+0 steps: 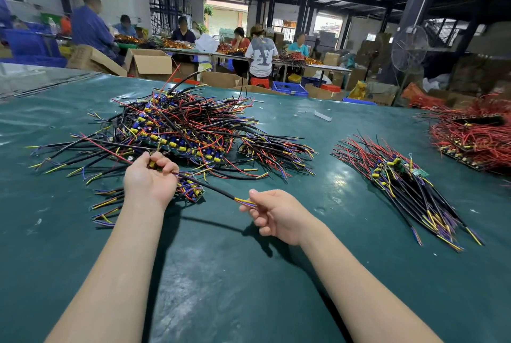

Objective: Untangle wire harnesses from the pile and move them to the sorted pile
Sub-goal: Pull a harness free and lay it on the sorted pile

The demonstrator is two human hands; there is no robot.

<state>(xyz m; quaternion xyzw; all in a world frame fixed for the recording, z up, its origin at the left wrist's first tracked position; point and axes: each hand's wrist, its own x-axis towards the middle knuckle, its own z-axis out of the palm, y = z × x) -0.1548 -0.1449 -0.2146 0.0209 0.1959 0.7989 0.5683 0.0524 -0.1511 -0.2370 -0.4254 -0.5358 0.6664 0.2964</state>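
1. Left hand (150, 176): fingers curled round one end of a harness (213, 189), just at the near edge of the pile (179, 127).
2. Right hand (272, 215): thumb and fingers pinch the yellow and purple wire tips at the harness's other end.
3. Harness: black-sheathed, drawn out between the two hands and held above the table (249, 273), with its shadow on the green cover beneath. Whether its left end is free of the neighbouring wires cannot be told.
4. Pile: large and tangled, with black, red, yellow and blue leads crossing every way. It lies left of centre on the table.
5. Sorted pile (401, 185): right of the hands and well apart from the pile, its leads lying roughly parallel. It is clearly the smaller of the two.
6. Red heap (475, 135): at the far right edge. Its part in the task cannot be told.
7. Assessment: work is under way but likely less than half done. The held harness is not yet on the sorted pile, and most of the tangle remains.
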